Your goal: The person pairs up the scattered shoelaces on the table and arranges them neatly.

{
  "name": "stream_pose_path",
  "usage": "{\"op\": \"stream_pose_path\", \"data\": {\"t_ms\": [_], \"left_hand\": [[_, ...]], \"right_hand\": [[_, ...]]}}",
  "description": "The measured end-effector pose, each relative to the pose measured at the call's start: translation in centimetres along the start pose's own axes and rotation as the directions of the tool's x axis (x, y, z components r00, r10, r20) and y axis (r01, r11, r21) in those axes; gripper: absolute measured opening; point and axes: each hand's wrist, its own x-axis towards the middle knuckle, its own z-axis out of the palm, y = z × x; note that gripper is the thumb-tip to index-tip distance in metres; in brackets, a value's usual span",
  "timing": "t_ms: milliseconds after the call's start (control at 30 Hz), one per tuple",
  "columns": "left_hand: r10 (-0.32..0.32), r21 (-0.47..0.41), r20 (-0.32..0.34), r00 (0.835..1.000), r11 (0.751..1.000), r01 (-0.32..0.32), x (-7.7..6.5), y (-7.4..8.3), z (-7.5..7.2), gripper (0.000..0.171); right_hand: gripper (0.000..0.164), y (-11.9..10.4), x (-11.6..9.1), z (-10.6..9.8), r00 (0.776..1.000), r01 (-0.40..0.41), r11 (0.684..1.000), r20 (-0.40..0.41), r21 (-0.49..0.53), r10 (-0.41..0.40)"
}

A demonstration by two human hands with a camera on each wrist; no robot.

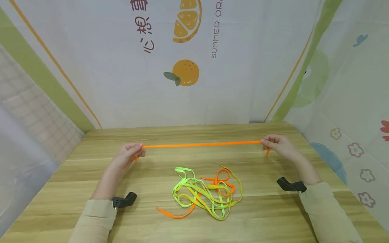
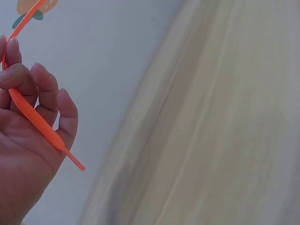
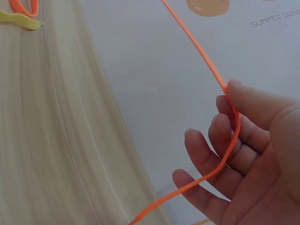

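An orange shoelace (image 1: 200,145) is stretched nearly straight between the two hands above the far part of the table. My left hand (image 1: 129,153) pinches it close to one end; in the left wrist view the tipped end of the orange shoelace (image 2: 37,119) crosses the palm. My right hand (image 1: 278,145) pinches the other end between thumb and forefinger, and in the right wrist view the tail of the shoelace (image 3: 201,178) runs down over the fingers. Nearer to me lies a loose tangle of green (image 1: 183,168), yellow (image 1: 240,185) and orange shoelaces (image 1: 179,216).
The wood-grain table (image 1: 243,222) ends at a white cloth backdrop (image 1: 231,98) printed with oranges. Another printed cloth (image 1: 352,111) hangs along the right side. A black wrist camera mount (image 1: 125,200) sits on the left sleeve, another mount (image 1: 291,185) on the right one.
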Motion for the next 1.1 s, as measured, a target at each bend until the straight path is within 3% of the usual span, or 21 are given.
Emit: {"op": "stream_pose_path", "data": {"t_ms": [133, 400, 533, 700, 867, 1100], "left_hand": [[-0.016, 0.004, -0.01, 1.0, 1.0, 0.016, 0.2, 0.0, -0.6, 0.029], [-0.008, 0.096, -0.008, 1.0, 0.995, 0.009, 0.8, 0.4, -1.4, 0.037], [-0.022, 0.082, -0.009, 1.0, 0.996, 0.022, 1.0, 0.5, -1.8, 0.034], [-0.069, 0.06, -0.06, 0.996, 0.996, 0.072, 1.3, 0.5, -2.4, 0.025], [-0.111, 0.109, -0.122, 0.986, 0.986, 0.125, 1.5, 0.4, -3.2, 0.018], [-0.124, 0.168, -0.13, 0.984, 0.975, 0.145, 1.7, 0.0, -4.3, 0.014]], "right_hand": [[0.036, 0.3, 0.4, -0.1, 1.0, -0.005, 1.0, 0.0, -0.008, 0.005], [0.032, 0.7, 1.3, -0.4, 1.0, 0.024, 1.0, 0.002, -0.013, -0.024], [0.032, 0.7, 1.7, -0.6, 1.0, 0.007, 1.0, -0.003, 0.01, -0.007], [0.037, 1.1, 2.1, -1.0, 0.999, -0.033, 0.999, -0.009, 0.001, 0.033], [0.042, 1.6, 2.3, -1.5, 0.999, -0.043, 0.999, -0.005, -0.012, 0.043], [0.046, 2.1, 2.6, -2.1, 0.998, -0.06, 0.997, -0.009, -0.048, 0.059]]}}
